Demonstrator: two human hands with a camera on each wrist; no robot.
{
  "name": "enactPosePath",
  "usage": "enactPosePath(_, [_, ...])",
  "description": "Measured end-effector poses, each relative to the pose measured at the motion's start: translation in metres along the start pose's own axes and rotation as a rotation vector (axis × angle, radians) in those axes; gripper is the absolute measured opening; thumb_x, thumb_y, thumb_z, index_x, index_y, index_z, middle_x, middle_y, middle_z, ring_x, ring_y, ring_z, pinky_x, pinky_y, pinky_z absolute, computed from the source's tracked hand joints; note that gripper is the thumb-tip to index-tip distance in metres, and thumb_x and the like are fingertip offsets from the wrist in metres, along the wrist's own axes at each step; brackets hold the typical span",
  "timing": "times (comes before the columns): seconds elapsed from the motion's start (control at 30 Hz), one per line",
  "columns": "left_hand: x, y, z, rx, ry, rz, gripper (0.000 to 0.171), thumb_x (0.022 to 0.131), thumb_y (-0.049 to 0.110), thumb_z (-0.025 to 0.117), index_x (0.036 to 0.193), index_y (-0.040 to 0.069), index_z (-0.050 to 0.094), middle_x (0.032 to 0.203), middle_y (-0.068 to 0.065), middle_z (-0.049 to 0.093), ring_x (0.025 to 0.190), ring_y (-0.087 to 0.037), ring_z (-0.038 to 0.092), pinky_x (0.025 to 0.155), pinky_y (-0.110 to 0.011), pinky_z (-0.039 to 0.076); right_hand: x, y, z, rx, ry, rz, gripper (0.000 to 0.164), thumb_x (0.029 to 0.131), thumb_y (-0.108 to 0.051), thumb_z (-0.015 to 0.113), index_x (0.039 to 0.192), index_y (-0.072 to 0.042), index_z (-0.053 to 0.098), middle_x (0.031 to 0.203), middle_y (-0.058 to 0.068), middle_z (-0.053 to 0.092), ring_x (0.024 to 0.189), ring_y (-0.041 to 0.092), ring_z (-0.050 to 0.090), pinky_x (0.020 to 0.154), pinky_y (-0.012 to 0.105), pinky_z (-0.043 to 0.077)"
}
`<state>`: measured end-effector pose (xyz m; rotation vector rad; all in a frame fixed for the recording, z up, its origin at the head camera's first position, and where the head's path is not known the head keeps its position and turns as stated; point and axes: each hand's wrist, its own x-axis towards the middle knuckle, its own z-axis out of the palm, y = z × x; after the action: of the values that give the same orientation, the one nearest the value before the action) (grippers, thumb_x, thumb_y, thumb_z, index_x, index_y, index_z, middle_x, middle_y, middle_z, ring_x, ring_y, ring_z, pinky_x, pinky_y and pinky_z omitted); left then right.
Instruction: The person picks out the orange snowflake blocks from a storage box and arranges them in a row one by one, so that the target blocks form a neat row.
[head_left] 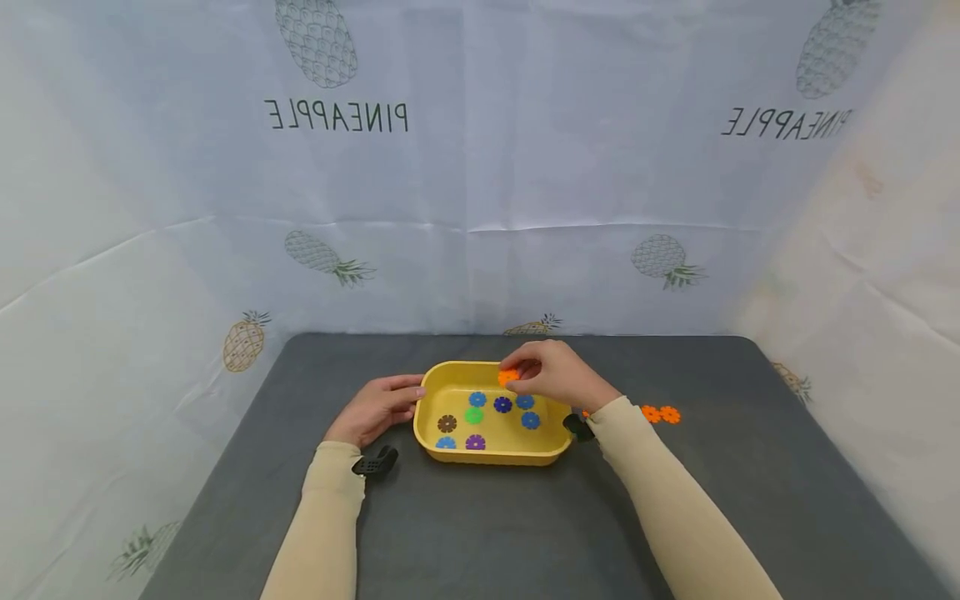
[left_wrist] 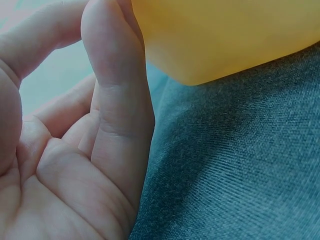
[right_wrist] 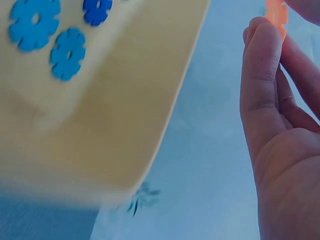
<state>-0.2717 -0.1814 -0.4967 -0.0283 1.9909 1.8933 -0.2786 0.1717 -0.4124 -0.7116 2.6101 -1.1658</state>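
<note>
A yellow tray (head_left: 487, 457) with raised walls sits on the dark table, holding several flower-shaped plastic discs. My left hand (head_left: 381, 407) grips the tray's left rim, thumb and forefinger at the edge; in the left wrist view the thumb (left_wrist: 117, 100) lies beside the yellow wall. Over the tray's far right part, my right hand (head_left: 558, 373) pinches an orange flower-shaped disc (head_left: 507, 377) between thumb and fingers. The right wrist view shows that disc (right_wrist: 276, 17) edge-on at the fingertips. Inside the tray lie blue discs (head_left: 530, 420), a green disc (head_left: 474, 415), a brown disc (head_left: 447, 423) and a purple disc (head_left: 476, 442).
More orange discs (head_left: 670, 414) lie on the table right of the tray, partly hidden by the right sleeve (head_left: 660, 492). A white cloth (head_left: 480, 167) printed with pineapples hangs behind the grey-black table (head_left: 480, 525) and along its sides.
</note>
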Motion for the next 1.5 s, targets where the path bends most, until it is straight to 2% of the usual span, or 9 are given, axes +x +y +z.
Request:
enactPosePath(0.2, [-0.001, 0.0, 0.0, -0.011, -0.004, -0.004, 0.058, 0.101, 0.028, 0.079, 0.153, 0.009, 0.061, 0.135, -0.011, 0.074, 0.088, -0.014, 0.071, 0.081, -0.024, 0.064, -0.023, 0.019, -0.015, 0.029, 0.088, 0.054, 0.031, 0.095, -0.024, 0.086, 0.126, -0.02, 0.08, 0.114, -0.001, 0.076, 0.096, 0.019, 0.069, 0.087, 0.033, 0.062])
enactPosePath(0.5, [0.001, 0.001, 0.0, -0.043, -0.003, -0.023, 0.064, 0.098, 0.031, 0.083, 0.154, 0.009, 0.061, 0.135, -0.011, 0.074, 0.086, -0.013, 0.071, 0.08, -0.024, 0.064, -0.059, 0.066, -0.035, -0.016, 0.195, 0.16, 0.035, 0.097, -0.032, 0.084, 0.13, -0.022, 0.078, 0.119, 0.002, 0.076, 0.101, 0.021, 0.069, 0.088, 0.036, 0.063])
enactPosePath(0.7, [0.002, 0.001, 0.0, -0.042, -0.003, -0.028, 0.068, 0.095, 0.035, 0.086, 0.154, 0.009, 0.061, 0.134, -0.01, 0.074, 0.086, -0.013, 0.071, 0.082, -0.024, 0.064, -0.089, 0.096, -0.048, -0.051, 0.246, 0.239, 0.039, 0.098, -0.032, 0.083, 0.133, -0.017, 0.076, 0.122, 0.006, 0.076, 0.104, 0.023, 0.069, 0.086, 0.037, 0.063])
enactPosePath(0.97, [0.001, 0.001, -0.002, -0.022, -0.011, -0.012, 0.07, 0.097, 0.035, 0.084, 0.156, 0.008, 0.058, 0.136, -0.009, 0.074, 0.089, -0.012, 0.072, 0.082, -0.023, 0.064, -0.129, 0.132, -0.064, -0.108, 0.284, 0.282, 0.04, 0.1, -0.033, 0.08, 0.136, -0.014, 0.075, 0.125, 0.012, 0.075, 0.106, 0.025, 0.069, 0.082, 0.035, 0.06])
enactPosePath(1.07, [0.0, 0.0, -0.003, -0.008, -0.015, -0.002, 0.07, 0.099, 0.034, 0.082, 0.158, 0.007, 0.056, 0.137, -0.009, 0.073, 0.09, -0.011, 0.071, 0.082, -0.022, 0.063, -0.142, 0.142, -0.07, -0.121, 0.297, 0.308, 0.042, 0.101, -0.034, 0.079, 0.137, -0.014, 0.074, 0.129, 0.015, 0.074, 0.111, 0.03, 0.069, 0.085, 0.039, 0.061])
enactPosePath(1.27, [-0.001, -0.002, -0.004, -0.008, -0.02, 0.007, 0.07, 0.099, 0.033, 0.081, 0.158, 0.005, 0.055, 0.132, -0.006, 0.075, 0.088, -0.009, 0.07, 0.081, -0.021, 0.063, -0.157, 0.156, -0.08, -0.161, 0.301, 0.339, 0.047, 0.103, -0.039, 0.076, 0.14, -0.011, 0.072, 0.133, 0.021, 0.072, 0.117, 0.039, 0.068, 0.092, 0.057, 0.061])
enactPosePath(1.5, [0.001, -0.002, -0.004, -0.015, -0.029, 0.004, 0.069, 0.099, 0.033, 0.081, 0.157, 0.006, 0.056, 0.129, -0.004, 0.076, 0.086, -0.008, 0.07, 0.081, -0.02, 0.063, -0.164, 0.167, -0.088, -0.196, 0.299, 0.389, 0.046, 0.103, -0.036, 0.075, 0.141, -0.009, 0.071, 0.137, 0.026, 0.069, 0.121, 0.043, 0.066, 0.095, 0.061, 0.059])
